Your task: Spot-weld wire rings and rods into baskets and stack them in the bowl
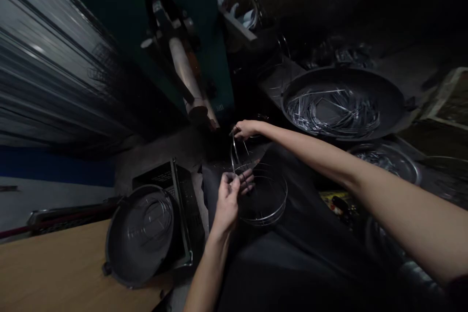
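Head view, dim light. Left hand (227,203) with fingers curled, pinching a thin steel wire (233,156) just above a round wire hoop frame (263,200). Right hand (245,129) farther forward, thumb and fingers closed on the wire's upper end. Wire upright between both hands, its lower end at the frame's near rim. Frame resting on dark fabric (310,248), almost against the left fingertips.

Main risks: a springy wire slipping from either pinch and whipping toward bare skin or the face, through tension or a loose grip; cut ends pricking the fingers; the frame sliding off the soft fabric with a careless shift; poor light hiding a misaligned end.

Farther right, a wide dark pan (393,95) heaped with straight wire pieces. At lower left, a second dark pan (113,253) holding coiled wire, on a wooden worktop (54,268), beside a black plastic crate (185,204).
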Demonstrator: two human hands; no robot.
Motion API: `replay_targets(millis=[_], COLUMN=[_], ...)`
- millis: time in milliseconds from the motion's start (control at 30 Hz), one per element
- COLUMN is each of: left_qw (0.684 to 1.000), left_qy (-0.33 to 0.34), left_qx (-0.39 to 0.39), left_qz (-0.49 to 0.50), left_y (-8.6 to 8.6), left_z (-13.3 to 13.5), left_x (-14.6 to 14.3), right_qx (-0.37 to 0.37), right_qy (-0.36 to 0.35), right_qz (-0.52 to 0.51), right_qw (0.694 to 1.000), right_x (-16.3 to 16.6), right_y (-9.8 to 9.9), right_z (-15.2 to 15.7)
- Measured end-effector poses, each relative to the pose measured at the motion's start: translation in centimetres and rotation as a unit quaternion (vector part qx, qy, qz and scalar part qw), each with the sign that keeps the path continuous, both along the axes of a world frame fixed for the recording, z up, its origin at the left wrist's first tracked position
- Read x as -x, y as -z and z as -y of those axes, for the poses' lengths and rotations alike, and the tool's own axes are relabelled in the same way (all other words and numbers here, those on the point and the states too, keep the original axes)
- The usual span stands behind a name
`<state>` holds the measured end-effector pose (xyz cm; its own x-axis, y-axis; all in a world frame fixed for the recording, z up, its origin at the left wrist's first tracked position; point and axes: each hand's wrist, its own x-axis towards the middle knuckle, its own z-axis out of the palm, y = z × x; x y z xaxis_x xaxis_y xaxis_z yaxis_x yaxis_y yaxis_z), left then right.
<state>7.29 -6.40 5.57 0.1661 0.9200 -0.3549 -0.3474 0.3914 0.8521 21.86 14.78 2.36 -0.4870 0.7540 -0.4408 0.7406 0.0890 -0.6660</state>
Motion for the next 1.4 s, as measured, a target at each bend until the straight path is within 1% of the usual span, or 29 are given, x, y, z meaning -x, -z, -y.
replay_targets(millis=[67, 100, 167, 200, 233, 267, 300, 367, 400, 467, 533, 567, 600, 633, 667, 700, 733, 767, 800, 833, 867, 900, 933, 1000, 1067, 1133, 1200, 1333, 1400], left_qw=[0.999, 0.998, 0.997, 0.998, 0.998, 0.999, 0.999, 0.999, 0.998, 0.996, 0.989, 0.979, 0.959, 0.926, 0.878, 0.820, 0.764, 0.715, 0.679, 0.653, 0.636, 0.628, 0.625, 0.623, 0.629, 0.640, 0.649, 0.654, 0.660], left_qy=[-0.039, -0.051, -0.048, -0.038, -0.024, -0.010, 0.003, 0.022, 0.032, 0.052, 0.065, 0.079, 0.106, 0.138, 0.184, 0.215, 0.216, 0.193, 0.153, 0.119, 0.097, 0.091, 0.101, 0.139, 0.165, 0.180, 0.188, 0.203, 0.205], left_qx=[-0.016, -0.026, -0.038, -0.040, -0.039, -0.039, -0.039, -0.044, -0.046, -0.058, -0.098, -0.133, -0.180, -0.232, -0.288, -0.343, -0.388, -0.425, -0.457, -0.476, -0.488, -0.491, -0.487, -0.471, -0.447, -0.427, -0.415, -0.408, -0.407], left_qz=[-0.016, -0.027, -0.041, -0.041, -0.037, -0.030, -0.022, -0.015, -0.018, -0.036, -0.088, -0.134, -0.193, -0.262, -0.336, -0.405, -0.467, -0.519, -0.554, -0.577, -0.590, -0.597, -0.602, -0.609, -0.614, -0.613, -0.610, -0.604, -0.598], left_y=[-0.5, -0.8, -1.2, -1.3, -1.3, -1.2, -1.2, -1.2, -1.2, -1.4, -1.2, -0.8, -0.1, 1.0, 2.3, 4.0, 5.8, 7.6, 9.2, 10.4, 11.2, 11.6, 11.5, 10.6, 9.3, 8.2, 7.7, 7.6, 7.6], left_z=[-1.4, -2.2, -3.6, -4.2, -4.8, -5.2, -5.6, -6.3, -6.5, -6.5, -5.0, -3.7, -2.0, -0.1, 1.8, 3.6, 5.0, 5.9, 6.2, 6.0, 5.4, 4.6, 3.6, 1.8, 0.8, 0.3, 0.1, -0.7, -1.2], left_x=[0.5, 0.8, 1.4, 1.6, 1.6, 1.6, 1.4, 1.0, 0.9, 1.3, 2.6, 3.4, 4.3, 5.1, 5.7, 6.1, 6.3, 6.2, 6.0, 5.7, 5.5, 5.3, 5.2, 5.5, 5.8, 5.9, 5.7, 5.2, 5.1], right_qx=[-0.087, -0.138, -0.218, -0.231, -0.219, -0.185, -0.136, -0.048, -0.026, -0.020, -0.016, -0.005, 0.013, 0.034, 0.057, 0.080, 0.102, 0.119, 0.131, 0.136, 0.132, 0.123, 0.111, 0.093, 0.093, 0.099, 0.103, 0.087, 0.086], right_qy=[-0.032, -0.030, 0.003, 0.017, 0.019, 0.009, -0.007, -0.024, -0.018, 0.015, 0.057, 0.081, 0.108, 0.137, 0.167, 0.192, 0.209, 0.217, 0.218, 0.218, 0.221, 0.227, 0.236, 0.253, 0.270, 0.284, 0.294, 0.331, 0.341], right_qz=[0.034, 0.048, 0.056, 0.042, 0.014, -0.025, -0.070, -0.151, -0.177, -0.198, -0.193, -0.193, -0.196, -0.203, -0.210, -0.219, -0.225, -0.229, -0.234, -0.241, -0.250, -0.261, -0.273, -0.297, -0.330, -0.362, -0.385, -0.437, -0.444], right_qw=[0.995, 0.989, 0.974, 0.972, 0.975, 0.982, 0.988, 0.987, 0.984, 0.980, 0.979, 0.978, 0.974, 0.969, 0.962, 0.953, 0.946, 0.941, 0.938, 0.936, 0.933, 0.930, 0.926, 0.916, 0.900, 0.882, 0.869, 0.832, 0.824], right_x=[-0.6, -1.1, -2.5, -3.1, -3.6, -3.7, -3.6, -2.5, -1.7, -0.5, -0.3, -0.6, -1.0, -1.6, -2.1, -2.4, -2.5, -2.3, -2.0, -1.5, -1.0, -0.5, 0.0, 0.7, 1.2, 1.5, 1.7, 1.9, 1.9], right_y=[-0.9, -1.3, -2.4, -2.9, -3.4, -3.8, -4.1, -4.1, -3.9, -3.4, -3.1, -3.1, -3.2, -3.3, -3.5, -3.6, -3.7, -3.8, -3.8, -3.8, -3.7, -3.6, -3.5, -3.4, -3.1, -2.8, -2.4, -1.5, -1.2], right_z=[1.5, 2.6, 5.4, 7.0, 8.9, 10.8, 12.8, 16.4, 17.9, 19.7, 19.8, 19.4, 18.8, 18.1, 17.5, 17.0, 16.7, 16.5, 16.5, 16.6, 16.7, 16.8, 16.8, 16.6, 16.0, 15.3, 14.7, 13.7, 13.3])
